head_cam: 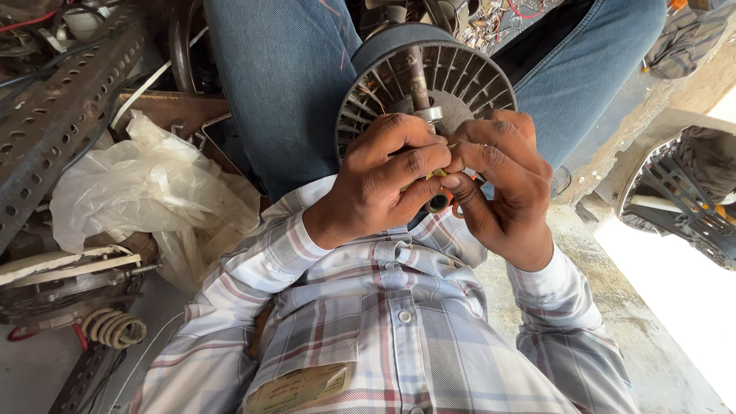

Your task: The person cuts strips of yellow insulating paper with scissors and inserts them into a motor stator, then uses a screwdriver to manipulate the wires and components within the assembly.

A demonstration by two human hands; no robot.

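Note:
A round grey motor body [460, 73] with radial fins and a metal shaft rests between my knees in blue jeans. Both hands meet just in front of it. My left hand [379, 180] pinches a thin yellow wire end [438, 173] between thumb and fingers. My right hand [502, 180] presses against the left one and grips the same wire bundle, where orange strands [454, 207] and a small dark tube end [438, 203] show below the fingers. The wire's path into the motor is hidden by my fingers.
A crumpled clear plastic bag [146, 184] lies at the left beside a perforated metal angle bar [61, 115]. A wire coil [115, 328] and another motor part [54, 287] sit at lower left. A black fan guard [682, 199] leans at the right on concrete.

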